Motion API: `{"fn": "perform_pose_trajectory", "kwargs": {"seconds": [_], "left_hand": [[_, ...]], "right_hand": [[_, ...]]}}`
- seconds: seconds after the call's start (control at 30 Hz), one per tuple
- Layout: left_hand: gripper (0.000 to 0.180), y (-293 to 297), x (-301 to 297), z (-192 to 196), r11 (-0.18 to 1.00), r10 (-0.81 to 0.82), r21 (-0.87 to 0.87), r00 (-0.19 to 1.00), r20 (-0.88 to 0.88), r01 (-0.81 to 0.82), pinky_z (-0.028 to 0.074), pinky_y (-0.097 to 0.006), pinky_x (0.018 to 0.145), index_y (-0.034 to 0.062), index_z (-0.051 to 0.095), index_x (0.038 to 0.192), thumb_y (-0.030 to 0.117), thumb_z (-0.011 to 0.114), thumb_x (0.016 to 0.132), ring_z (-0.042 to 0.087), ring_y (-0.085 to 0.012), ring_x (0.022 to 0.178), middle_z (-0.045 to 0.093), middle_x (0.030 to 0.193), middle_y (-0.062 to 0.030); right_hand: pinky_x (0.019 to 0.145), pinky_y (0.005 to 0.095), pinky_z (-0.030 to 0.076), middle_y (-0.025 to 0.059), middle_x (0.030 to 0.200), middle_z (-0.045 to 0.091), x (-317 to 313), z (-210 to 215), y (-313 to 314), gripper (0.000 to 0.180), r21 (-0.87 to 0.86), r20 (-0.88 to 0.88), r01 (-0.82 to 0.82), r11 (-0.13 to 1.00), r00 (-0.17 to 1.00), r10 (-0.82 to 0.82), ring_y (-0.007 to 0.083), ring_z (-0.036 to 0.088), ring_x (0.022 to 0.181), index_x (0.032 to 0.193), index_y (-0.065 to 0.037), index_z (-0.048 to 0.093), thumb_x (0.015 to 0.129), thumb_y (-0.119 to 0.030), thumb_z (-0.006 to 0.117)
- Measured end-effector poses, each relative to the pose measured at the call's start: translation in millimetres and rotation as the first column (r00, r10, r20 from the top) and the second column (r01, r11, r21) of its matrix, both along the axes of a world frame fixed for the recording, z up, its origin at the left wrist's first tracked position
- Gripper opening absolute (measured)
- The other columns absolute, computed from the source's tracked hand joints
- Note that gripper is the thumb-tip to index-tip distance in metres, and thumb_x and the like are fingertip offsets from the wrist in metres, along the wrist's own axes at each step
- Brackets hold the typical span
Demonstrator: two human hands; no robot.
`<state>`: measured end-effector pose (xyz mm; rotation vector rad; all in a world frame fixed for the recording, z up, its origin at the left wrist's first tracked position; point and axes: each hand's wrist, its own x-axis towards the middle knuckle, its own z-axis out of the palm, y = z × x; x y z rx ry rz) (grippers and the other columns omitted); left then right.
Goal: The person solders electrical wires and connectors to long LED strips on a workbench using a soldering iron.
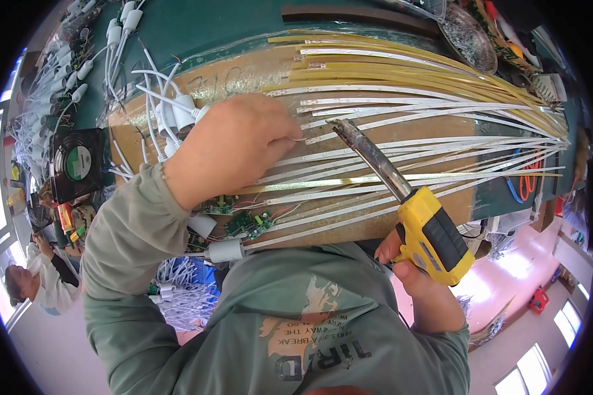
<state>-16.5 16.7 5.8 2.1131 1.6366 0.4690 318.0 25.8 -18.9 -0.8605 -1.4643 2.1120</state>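
Soldering gun (418,217), yellow plastic, tubular metal

Left hand (240,135) forward in a fingertip pinch, right hand (416,282) curled, farther back

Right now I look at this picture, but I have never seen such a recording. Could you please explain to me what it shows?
There is no robot here: these are a person's bare hands. A wide fisheye camera on the person's head looks down, so edges look bent. The right hand holds a yellow-and-black pistol-shaped tool with a metal barrel. The left hand is near the ends of white and yellow strips; whether it pinches something is too small to tell. White housings with cables and green circuit boards lie nearby.
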Motion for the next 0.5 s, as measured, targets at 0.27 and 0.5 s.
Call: {"fn": "perform_pose_trajectory", "kwargs": {"seconds": [0.27,0.5], "left_hand": [[0.023,-5.6,2.5,0.6,0.984,-0.134,0.107,0.985,-0.107,0.145,0.05,-0.038,0.075,0.0062,0.064,0.093,0.002,0.066,0.071,0.06,-0.0298,0.084,0.06,0.091,-0.0083],[0.022,-5.9,4.0,2.4,0.986,-0.074,0.142,0.994,-0.078,0.085,0.051,-0.038,0.076,0.0064,0.064,0.093,0.001,0.066,0.071,0.061,-0.0295,0.086,0.062,0.093,-0.0081]], "right_hand": [[0.066,0.0283,0.054,0.0057,0.086,0.062,-2.4,-0.6,3.6,0.033,0.018,-0.097,0.009,1.0,0.995,-0.007,0.0144,0.063,0.076,0.106,0.0,0.059,0.081,-0.012,0.075],[0.063,0.0271,0.053,0.0057,0.084,0.062,-0.1,-5.0,1.2,0.031,0.069,-0.062,0.023,0.997,0.998,-0.019,0.0147,0.063,0.072,0.103,0.0,0.059,0.08,-0.013,0.076]]}}
